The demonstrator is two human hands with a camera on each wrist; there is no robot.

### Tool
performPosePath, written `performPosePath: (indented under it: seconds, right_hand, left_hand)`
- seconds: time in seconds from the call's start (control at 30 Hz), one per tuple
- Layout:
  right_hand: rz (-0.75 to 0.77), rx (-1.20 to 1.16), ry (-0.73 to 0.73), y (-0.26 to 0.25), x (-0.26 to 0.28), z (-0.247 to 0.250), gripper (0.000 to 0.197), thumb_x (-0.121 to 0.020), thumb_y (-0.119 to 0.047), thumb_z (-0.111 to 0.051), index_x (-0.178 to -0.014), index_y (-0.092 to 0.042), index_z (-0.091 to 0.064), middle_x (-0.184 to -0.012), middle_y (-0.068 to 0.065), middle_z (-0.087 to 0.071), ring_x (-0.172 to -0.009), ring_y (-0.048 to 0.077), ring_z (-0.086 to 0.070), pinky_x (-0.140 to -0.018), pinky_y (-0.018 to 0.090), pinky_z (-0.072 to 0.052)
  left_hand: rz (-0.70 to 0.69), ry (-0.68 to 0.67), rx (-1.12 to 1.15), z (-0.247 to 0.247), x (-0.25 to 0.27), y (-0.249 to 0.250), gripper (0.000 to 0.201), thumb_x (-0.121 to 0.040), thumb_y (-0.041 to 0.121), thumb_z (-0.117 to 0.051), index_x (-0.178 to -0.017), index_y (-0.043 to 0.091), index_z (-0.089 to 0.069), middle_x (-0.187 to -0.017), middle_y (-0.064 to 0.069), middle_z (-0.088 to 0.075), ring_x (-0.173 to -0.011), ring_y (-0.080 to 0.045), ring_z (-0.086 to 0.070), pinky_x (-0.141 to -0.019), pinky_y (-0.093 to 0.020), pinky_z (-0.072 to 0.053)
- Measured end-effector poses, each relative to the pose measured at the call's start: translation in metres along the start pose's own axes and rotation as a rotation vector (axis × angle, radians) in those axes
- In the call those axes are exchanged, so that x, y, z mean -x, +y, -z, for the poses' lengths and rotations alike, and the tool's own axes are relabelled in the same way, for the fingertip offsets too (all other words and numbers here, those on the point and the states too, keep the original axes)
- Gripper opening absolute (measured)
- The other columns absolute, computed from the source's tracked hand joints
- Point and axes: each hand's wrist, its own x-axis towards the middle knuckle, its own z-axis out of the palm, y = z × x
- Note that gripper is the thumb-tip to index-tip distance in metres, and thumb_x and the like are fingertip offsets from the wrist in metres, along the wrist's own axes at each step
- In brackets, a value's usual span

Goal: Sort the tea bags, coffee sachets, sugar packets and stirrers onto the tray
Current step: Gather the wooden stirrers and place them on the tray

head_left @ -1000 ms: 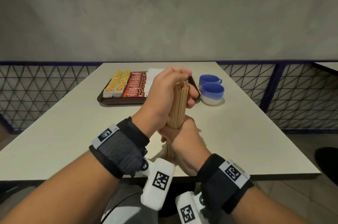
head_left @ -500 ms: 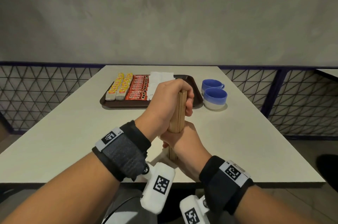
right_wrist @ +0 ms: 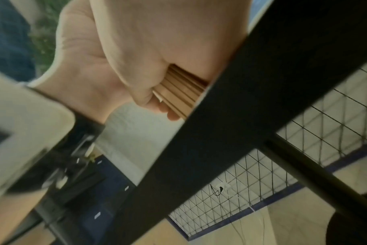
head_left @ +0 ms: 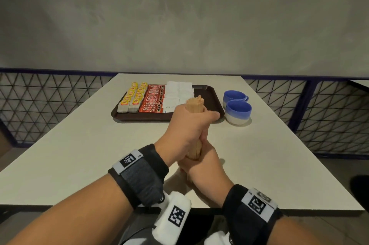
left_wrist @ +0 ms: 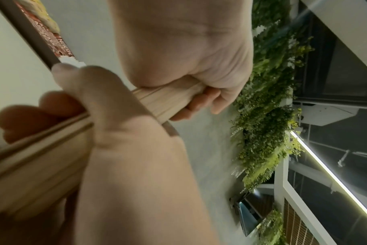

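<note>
The stirrers (head_left: 195,105) are gripped upright by both fists, left hand (head_left: 186,124) above right hand (head_left: 201,161). The tray (head_left: 209,96) is seen at 12 o'clock.

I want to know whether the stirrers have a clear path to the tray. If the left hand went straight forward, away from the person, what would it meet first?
Probably the near rim of the tray. The left hand grips the stirrers just short of it, though depth is hard to judge.
</note>
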Motion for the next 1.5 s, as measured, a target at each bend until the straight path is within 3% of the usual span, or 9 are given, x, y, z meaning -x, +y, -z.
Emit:
performPosePath:
  seconds: [0.07,0.3,0.43,0.57,0.73,0.9,1.03,1.2,1.5]
  right_hand:
    - [0.114,0.122,-0.038,0.001,-0.008,0.005,0.038,-0.077,-0.037,-0.07,-0.11,-0.046,-0.054,-0.095,-0.01,-0.071,-0.09,0.014,-0.069,-0.082,0.041,-0.059]
    - [0.175,0.317,0.005,-0.042,-0.057,0.038,0.022,-0.086,-0.019,-0.061,-0.103,-0.016,-0.047,-0.093,0.012,-0.061,-0.078,0.033,-0.063,-0.063,0.052,-0.057]
    - [0.004,0.271,-0.112,-0.068,-0.107,0.062,0.023,-0.094,-0.009,-0.06,-0.112,-0.018,-0.049,-0.083,0.014,-0.061,-0.056,0.024,-0.06,-0.048,0.031,-0.053]
    - [-0.258,0.246,-0.067,-0.078,-0.18,0.083,0.016,-0.097,-0.009,-0.061,-0.105,-0.015,-0.048,-0.082,0.012,-0.059,-0.059,0.017,-0.057,-0.054,0.029,-0.055]
    - [-0.456,0.489,-0.033,-0.061,-0.259,0.071,0.026,-0.09,-0.001,-0.062,-0.115,0.0,-0.056,-0.101,0.021,-0.067,-0.087,0.03,-0.072,-0.083,0.038,-0.062]
    - [-0.556,0.609,-0.054,-0.048,-0.299,0.059,0.043,-0.098,-0.004,-0.056,-0.139,-0.002,-0.044,-0.095,0.017,-0.057,-0.077,0.026,-0.062,-0.057,0.033,-0.054]
    - [-0.49,0.606,-0.136,-0.036,-0.318,0.057,0.046,-0.097,0.0,-0.057,-0.141,0.0,-0.048,-0.128,0.017,-0.058,-0.084,0.021,-0.06,-0.064,0.031,-0.054]
    - [-0.461,0.843,-0.095,-0.053,-0.319,0.045,0.041,-0.105,-0.014,-0.05,-0.143,0.001,-0.048,-0.147,0.018,-0.051,-0.133,0.032,-0.052,-0.106,0.035,-0.045]
    - [-0.359,1.04,-0.197,-0.057,-0.316,0.052,0.053,-0.104,-0.031,-0.053,-0.15,-0.006,-0.041,-0.157,0.013,-0.042,-0.141,0.032,-0.044,-0.114,0.039,-0.038]
  left_hand:
    - [0.068,0.026,0.155,0.005,-0.012,0.003,0.052,-0.093,0.009,-0.068,-0.045,0.024,-0.056,-0.045,0.001,-0.041,-0.039,-0.015,-0.04,-0.051,-0.03,-0.041]
    - [0.346,0.023,0.425,0.014,-0.077,0.031,0.03,-0.094,0.025,-0.071,-0.069,0.019,-0.054,-0.052,0.005,-0.046,-0.042,-0.009,-0.044,-0.048,-0.025,-0.046]
    - [0.321,-0.03,0.162,0.042,-0.118,0.028,0.051,-0.089,0.062,-0.069,-0.108,0.016,-0.064,-0.082,-0.004,-0.075,-0.077,-0.019,-0.073,-0.084,-0.04,-0.062]
    - [0.3,0.008,-0.233,0.088,-0.148,0.01,0.061,-0.093,0.06,-0.066,-0.13,0.013,-0.057,-0.111,-0.01,-0.071,-0.093,-0.023,-0.069,-0.084,-0.041,-0.059]
    - [0.329,-0.048,-0.577,0.132,-0.165,-0.024,0.028,-0.097,0.037,-0.07,-0.107,0.011,-0.065,-0.104,-0.01,-0.073,-0.084,-0.021,-0.067,-0.073,-0.037,-0.057]
    - [0.34,-0.145,-0.729,0.145,-0.171,-0.037,0.023,-0.098,0.037,-0.069,-0.093,0.014,-0.067,-0.088,-0.006,-0.076,-0.076,-0.014,-0.069,-0.071,-0.031,-0.058]
    - [0.337,-0.175,-0.734,0.147,-0.179,-0.04,0.021,-0.096,0.034,-0.069,-0.093,0.014,-0.07,-0.091,-0.008,-0.079,-0.075,-0.014,-0.071,-0.067,-0.028,-0.057]
    - [0.353,-0.214,-0.811,0.145,-0.184,-0.045,0.013,-0.094,0.027,-0.071,-0.097,0.014,-0.069,-0.088,-0.006,-0.077,-0.073,-0.013,-0.07,-0.064,-0.026,-0.056]
    - [0.393,-0.166,-0.861,0.146,-0.182,-0.037,0.021,-0.095,0.033,-0.073,-0.099,0.013,-0.068,-0.088,-0.005,-0.077,-0.073,-0.015,-0.071,-0.059,-0.024,-0.055]
